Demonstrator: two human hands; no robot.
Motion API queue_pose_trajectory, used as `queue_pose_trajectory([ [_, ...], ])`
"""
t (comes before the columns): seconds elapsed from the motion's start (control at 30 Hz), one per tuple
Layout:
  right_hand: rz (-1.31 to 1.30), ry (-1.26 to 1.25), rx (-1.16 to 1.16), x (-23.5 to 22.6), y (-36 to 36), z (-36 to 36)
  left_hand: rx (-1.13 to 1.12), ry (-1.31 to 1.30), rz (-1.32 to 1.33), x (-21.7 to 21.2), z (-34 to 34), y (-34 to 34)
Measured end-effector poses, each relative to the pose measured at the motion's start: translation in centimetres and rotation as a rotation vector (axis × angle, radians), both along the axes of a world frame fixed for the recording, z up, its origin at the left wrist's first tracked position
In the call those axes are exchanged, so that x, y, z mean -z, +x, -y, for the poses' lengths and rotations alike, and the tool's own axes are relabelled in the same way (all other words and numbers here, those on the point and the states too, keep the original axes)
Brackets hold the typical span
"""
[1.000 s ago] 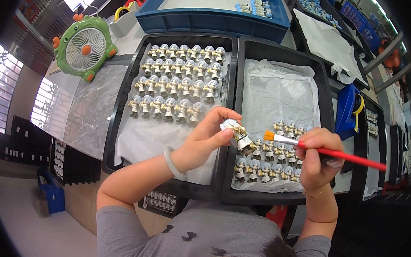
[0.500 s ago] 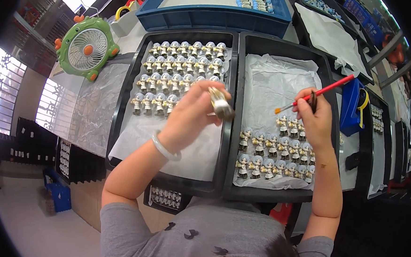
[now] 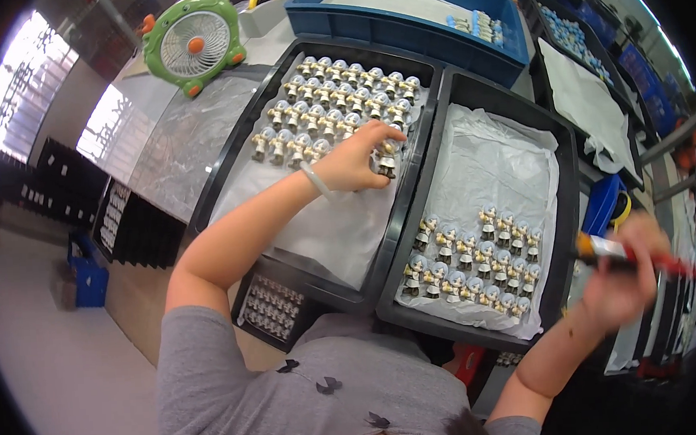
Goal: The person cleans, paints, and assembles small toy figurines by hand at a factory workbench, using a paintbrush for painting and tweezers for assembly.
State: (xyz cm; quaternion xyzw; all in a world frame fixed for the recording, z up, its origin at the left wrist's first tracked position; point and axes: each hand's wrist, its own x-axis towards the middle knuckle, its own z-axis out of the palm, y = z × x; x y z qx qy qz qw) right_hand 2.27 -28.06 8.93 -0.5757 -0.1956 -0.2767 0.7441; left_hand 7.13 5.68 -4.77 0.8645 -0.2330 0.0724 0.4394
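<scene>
My left hand (image 3: 359, 157) is over the left black tray (image 3: 324, 287), thumb and fingers around a small figurine (image 3: 387, 161) with pale hair and a white outfit. That figurine is at the right end of the nearest row of similar figurines (image 3: 326, 123). Out past the right edge of the right black tray (image 3: 389, 299), my right hand (image 3: 627, 280) is closed on a red-handled paintbrush (image 3: 686, 267), smeared by motion. A dark thing also shows in its grip, too blurred to name. More figurines (image 3: 466, 252) stand in rows on white paper in the right tray's near part.
A blue bin (image 3: 400, 31) with a few figurines sits behind the trays. At the back left stands a green fan (image 3: 196, 43). Blue parts (image 3: 568, 32) fill a bin at the far right. A tape roll (image 3: 622, 209) is by a blue holder (image 3: 600, 202).
My left hand has carried the figurine up and right to the row in the left tray. My right hand has swung right with the brush, away from the right tray. The view has shifted.
</scene>
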Motion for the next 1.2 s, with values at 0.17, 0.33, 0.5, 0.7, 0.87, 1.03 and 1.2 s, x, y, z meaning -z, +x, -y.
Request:
queue_pose_trajectory([
  [0.17,0.654,-0.186,-0.638,-5.4,-9.6,0.8,0.026,0.221,-0.021,1.8,0.8,-0.9],
  [0.33,0.658,-0.195,-0.899,-6.2,-10.5,0.3,-0.027,0.33,0.031,1.2,1.1,-2.4],
  [0.5,0.699,-0.202,-0.963,-6.1,-11.5,1.3,-0.08,0.401,0.017,0.7,0.4,-2.7],
  [0.7,0.795,-0.107,-0.808,-6.0,-10.7,0.2,-0.116,0.421,-0.041,1.6,1.2,-1.6],
  [0.87,0.959,-0.254,-0.643,-6.2,-12.7,4.4,-0.07,0.241,0.166,-4.4,3.1,-1.0],
  [1.03,0.969,-0.129,-0.619,-5.8,-11.9,3.3,0.189,0.392,-0.074,-4.1,14.5,0.6],
  [1.2,0.784,-0.172,-0.883,-7.2,-11.1,0.4,0.188,0.703,-0.333,2.5,20.9,4.5],
])
